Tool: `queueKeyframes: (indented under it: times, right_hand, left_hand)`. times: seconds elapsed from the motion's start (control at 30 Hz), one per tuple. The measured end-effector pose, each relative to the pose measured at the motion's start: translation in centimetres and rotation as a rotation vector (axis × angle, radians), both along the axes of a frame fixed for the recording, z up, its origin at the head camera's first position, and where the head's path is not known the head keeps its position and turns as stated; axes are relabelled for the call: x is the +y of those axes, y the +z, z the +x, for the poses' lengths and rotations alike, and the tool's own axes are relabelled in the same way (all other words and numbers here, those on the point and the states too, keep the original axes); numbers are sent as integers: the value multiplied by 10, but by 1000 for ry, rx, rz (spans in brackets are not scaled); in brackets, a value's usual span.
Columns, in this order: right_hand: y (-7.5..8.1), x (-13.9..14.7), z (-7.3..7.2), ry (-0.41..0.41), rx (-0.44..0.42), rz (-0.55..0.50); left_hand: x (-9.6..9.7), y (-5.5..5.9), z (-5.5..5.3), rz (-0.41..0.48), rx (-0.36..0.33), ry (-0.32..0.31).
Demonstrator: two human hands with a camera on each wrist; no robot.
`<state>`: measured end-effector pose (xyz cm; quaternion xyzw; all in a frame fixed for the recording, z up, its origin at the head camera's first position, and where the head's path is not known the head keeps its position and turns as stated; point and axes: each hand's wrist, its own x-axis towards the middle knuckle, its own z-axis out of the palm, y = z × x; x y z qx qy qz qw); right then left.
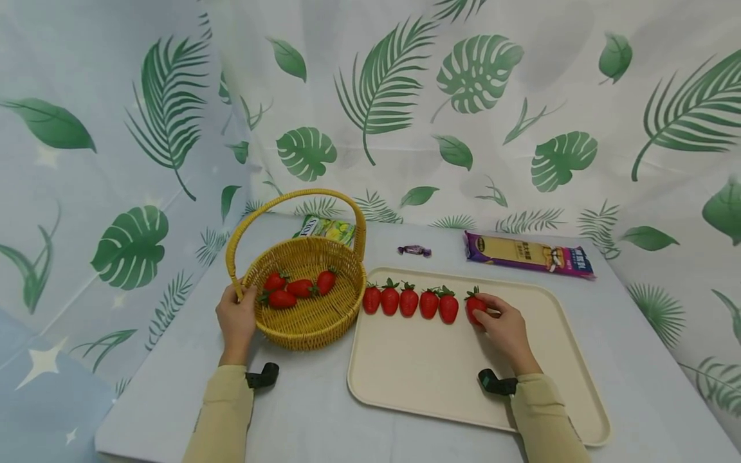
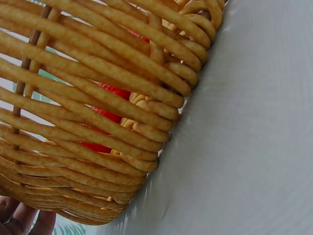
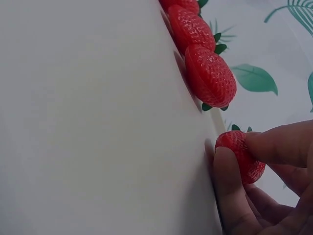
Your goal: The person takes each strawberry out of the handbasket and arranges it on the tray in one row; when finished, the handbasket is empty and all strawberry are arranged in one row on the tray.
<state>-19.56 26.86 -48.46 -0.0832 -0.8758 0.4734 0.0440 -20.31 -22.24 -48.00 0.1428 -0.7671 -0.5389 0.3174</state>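
My left hand (image 1: 236, 321) grips the left side of a yellow wicker basket (image 1: 307, 337), where the tall handle meets the rim. Several red strawberries (image 1: 300, 288) lie inside it; in the left wrist view their red shows through the weave (image 2: 83, 103). At the tray's far side, my right hand (image 1: 506, 329) pinches a strawberry (image 3: 239, 154) between thumb and fingers. This strawberry is at the right end of a row, a small gap from its neighbour (image 3: 210, 76). Several more strawberries (image 1: 408, 302) stand in that row, leaves pointing away from me.
The cream tray (image 1: 417, 373) lies on a white-covered table (image 1: 307, 411), right of the basket. Behind the basket is a green candy bag (image 1: 327, 228). A purple-wrapped sweet (image 1: 414, 251) and a long purple-and-gold packet (image 1: 527, 255) lie beyond the tray. Leaf-print cloth (image 1: 393, 167) hangs behind.
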Motion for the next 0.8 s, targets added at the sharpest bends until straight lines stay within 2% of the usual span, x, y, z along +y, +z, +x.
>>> queueKeyframes:
  times: [0.27, 0.8]
  right_hand:
    - [1, -3, -1, 24, -21, -84]
    - [1, -5, 0, 42, -24, -50]
  left_hand:
    - [0, 0, 0, -14, 19, 1]
    - [1, 1, 2, -4, 28, -3]
